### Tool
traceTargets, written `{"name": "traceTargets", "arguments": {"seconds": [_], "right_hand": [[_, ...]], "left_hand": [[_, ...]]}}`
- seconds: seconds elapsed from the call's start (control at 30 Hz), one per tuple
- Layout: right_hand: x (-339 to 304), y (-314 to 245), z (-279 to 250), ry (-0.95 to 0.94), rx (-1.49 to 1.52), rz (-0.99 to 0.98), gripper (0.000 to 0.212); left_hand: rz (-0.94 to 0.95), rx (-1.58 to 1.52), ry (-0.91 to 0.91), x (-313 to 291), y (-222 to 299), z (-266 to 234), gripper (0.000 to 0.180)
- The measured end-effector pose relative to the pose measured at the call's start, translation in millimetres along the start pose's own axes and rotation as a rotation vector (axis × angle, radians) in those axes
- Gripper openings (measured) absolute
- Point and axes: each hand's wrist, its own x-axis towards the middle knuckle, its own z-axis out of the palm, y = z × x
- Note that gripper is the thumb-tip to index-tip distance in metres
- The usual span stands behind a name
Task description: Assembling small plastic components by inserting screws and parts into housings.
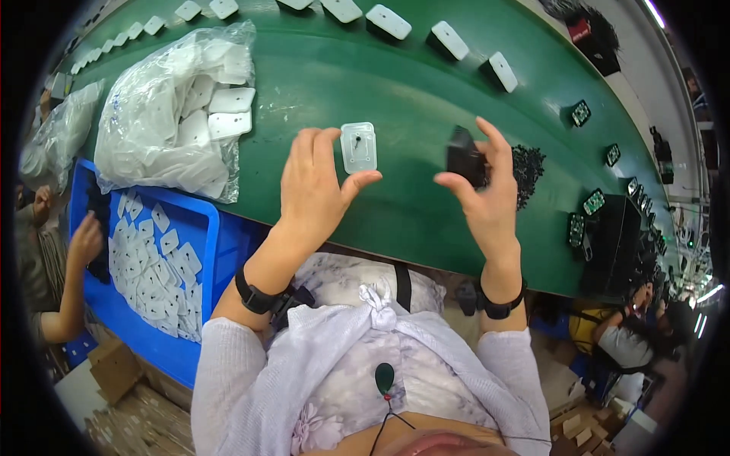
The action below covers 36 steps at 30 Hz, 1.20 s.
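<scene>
A translucent white plastic cover (pixel 359 149) with a small dark spot lies on the green table in front of me. My left hand (pixel 315 178) is beside it, open, fingertips at its left edge and thumb stretched out near its lower edge. To the right, my right hand (pixel 490 171) grips a black rectangular case (pixel 462 156), slightly blurred, with the thumb below it and the index finger raised off it. Behind that hand sits a pile of small black parts (pixel 528 175), partly hidden by the fingers.
A clear plastic bag (pixel 152 114) of white covers is at the left. Below it stands a blue bin (pixel 215 251) of white pieces. White-topped units (pixel 388 22) line the far side; green circuit boards (pixel 594 201) sit at the right. Another person's hand (pixel 85 242) reaches over the bin.
</scene>
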Motion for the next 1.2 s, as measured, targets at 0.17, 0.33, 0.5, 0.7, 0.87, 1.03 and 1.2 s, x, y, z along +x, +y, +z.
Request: {"name": "traceTargets", "arguments": {"seconds": [0.17,0.33,0.5,0.7,0.87,1.03,1.2], "right_hand": [[1,16,15,-0.112,-0.638,-0.306,0.044],[-1,17,-5,-0.194,-0.498,-0.353,0.045],[14,7,3,-0.104,-0.285,-0.333,0.038],[30,3,25,-0.127,-0.234,-0.386,0.037],[36,-2,34,-0.172,-0.235,-0.413,0.038],[36,-8,41,-0.244,-0.232,-0.461,0.038],[35,-7,50,-0.291,-0.251,-0.484,0.038]], "left_hand": [[-0.009,0.302,-0.075,9,8,20,0.073],[0.126,0.16,-0.058,11,-3,18,0.055],[0.251,-0.039,-0.128,13,-11,10,0.05],[0.178,-0.221,-0.076,7,-21,9,0.055],[0.104,-0.355,-0.057,5,-25,7,0.057],[0.099,-0.374,-0.071,5,-23,5,0.056],[0.113,-0.329,-0.111,3,-26,5,0.054]]}}
